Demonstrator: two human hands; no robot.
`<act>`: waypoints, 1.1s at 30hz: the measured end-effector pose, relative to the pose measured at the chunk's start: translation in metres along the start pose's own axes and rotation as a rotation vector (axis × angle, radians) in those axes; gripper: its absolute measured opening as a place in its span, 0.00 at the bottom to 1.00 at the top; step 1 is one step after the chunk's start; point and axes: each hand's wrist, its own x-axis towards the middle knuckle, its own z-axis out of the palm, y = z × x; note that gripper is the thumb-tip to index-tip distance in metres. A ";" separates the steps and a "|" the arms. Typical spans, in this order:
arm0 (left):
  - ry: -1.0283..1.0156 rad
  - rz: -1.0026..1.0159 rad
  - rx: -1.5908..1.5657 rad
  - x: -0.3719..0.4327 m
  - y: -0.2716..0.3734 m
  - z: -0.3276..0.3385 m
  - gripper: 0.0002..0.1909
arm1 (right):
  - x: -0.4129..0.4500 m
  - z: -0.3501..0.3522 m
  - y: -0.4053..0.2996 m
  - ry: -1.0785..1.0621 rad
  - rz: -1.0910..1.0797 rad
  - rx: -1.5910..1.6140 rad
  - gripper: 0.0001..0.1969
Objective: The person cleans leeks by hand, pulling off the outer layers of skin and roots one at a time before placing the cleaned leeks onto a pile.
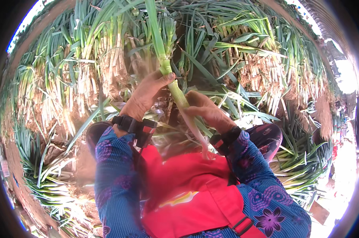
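Note:
One large green onion (178, 94) slants across the middle, its green leaves pointing up and away and its whitish root end down near the red apron (191, 196). My left hand (148, 92) grips it high on the stalk, where the leaves begin, with the thumb across the front. Lower down, my right hand (207, 108) closes around the pale stem, thumb and fingers on it. Both wrists carry black straps with small devices. Loose leaves and peeled skins (173, 131) lie beneath the hands.
Bundles of green onions with roots (111, 59) stand at the far left, and more bundles (257, 68) at the far right. Piles of onions lie beside me at left (54, 190) and right (298, 172). Loose long leaves (236, 101) lie ahead of my right hand.

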 end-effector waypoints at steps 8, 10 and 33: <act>0.107 0.005 0.052 0.007 -0.010 -0.010 0.19 | -0.011 0.023 0.017 0.423 -0.198 -0.455 0.12; 0.137 -0.013 0.067 0.007 -0.010 -0.012 0.20 | -0.013 0.021 0.028 0.494 -0.226 -0.625 0.11; 0.414 0.100 -0.006 0.009 0.013 -0.071 0.16 | -0.040 -0.145 0.084 0.755 -0.194 1.135 0.06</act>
